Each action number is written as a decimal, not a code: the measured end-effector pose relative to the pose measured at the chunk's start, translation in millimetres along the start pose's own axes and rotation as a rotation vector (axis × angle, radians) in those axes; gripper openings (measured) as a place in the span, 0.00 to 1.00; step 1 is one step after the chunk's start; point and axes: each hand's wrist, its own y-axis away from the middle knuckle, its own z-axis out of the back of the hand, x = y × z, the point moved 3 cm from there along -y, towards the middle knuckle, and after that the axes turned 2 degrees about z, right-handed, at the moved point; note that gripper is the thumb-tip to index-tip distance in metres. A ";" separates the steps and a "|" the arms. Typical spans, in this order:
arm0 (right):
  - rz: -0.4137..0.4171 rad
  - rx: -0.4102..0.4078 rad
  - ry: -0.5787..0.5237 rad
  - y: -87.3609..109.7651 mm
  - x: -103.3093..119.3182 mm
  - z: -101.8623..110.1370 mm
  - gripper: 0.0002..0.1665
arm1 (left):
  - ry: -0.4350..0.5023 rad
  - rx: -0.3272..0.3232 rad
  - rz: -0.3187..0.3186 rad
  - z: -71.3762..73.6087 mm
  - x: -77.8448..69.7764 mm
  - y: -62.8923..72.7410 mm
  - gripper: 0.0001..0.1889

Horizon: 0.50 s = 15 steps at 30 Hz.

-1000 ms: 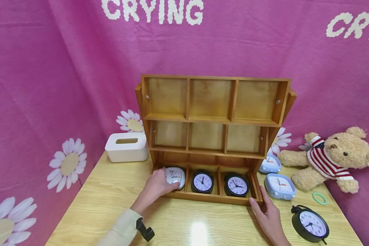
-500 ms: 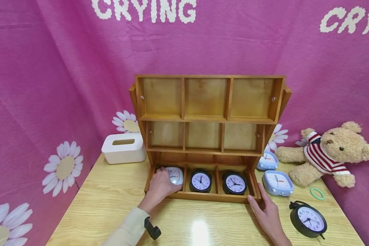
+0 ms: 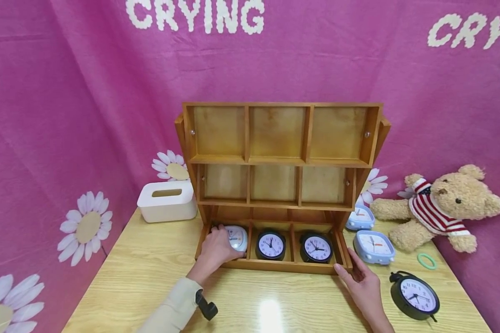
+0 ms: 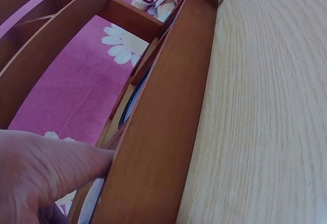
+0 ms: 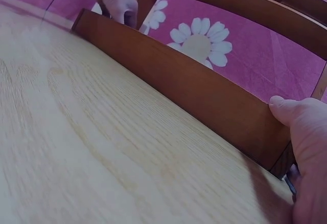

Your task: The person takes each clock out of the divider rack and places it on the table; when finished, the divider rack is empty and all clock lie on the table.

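Note:
In the lower left compartment of a brown wooden tiered rack [image 3: 277,266] sits a pale blue rounded alarm clock [image 3: 238,237]. My left hand [image 3: 215,249] holds this clock, thumb at the front and fingers over its left side, covering part of the dial. In the left wrist view, the thumb [image 4: 76,163] reaches down behind the front board. My right hand [image 3: 363,284] grips the rack's right front corner, its thumb [image 5: 283,109] at the top edge of the board. Two round black alarm clocks, one in the middle [image 3: 271,245] and one at right [image 3: 316,248], fill the neighbouring compartments.
Two light blue clocks, one nearer [image 3: 374,247] and one behind [image 3: 360,217], stand right of the rack. Beyond them are a teddy bear [image 3: 437,208], a green ring [image 3: 427,261] and a tilted black alarm clock [image 3: 416,296]. A white tissue box [image 3: 166,208] stands at left.
The head view has shifted slightly. My left hand sits a little further right over the pale blue clock within its compartment. The right hand keeps its grip on the rack's corner.

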 end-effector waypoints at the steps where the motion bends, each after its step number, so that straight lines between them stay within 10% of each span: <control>1: -0.001 0.001 -0.007 0.0 -0.3 -0.3 0.39 | -0.006 -0.002 0.000 0.0 0.5 -0.1 0.55; 15: 0.047 -0.005 -0.002 0.3 -4.4 -0.1 0.40 | -0.018 -0.066 -0.041 3.5 2.4 -4.0 0.53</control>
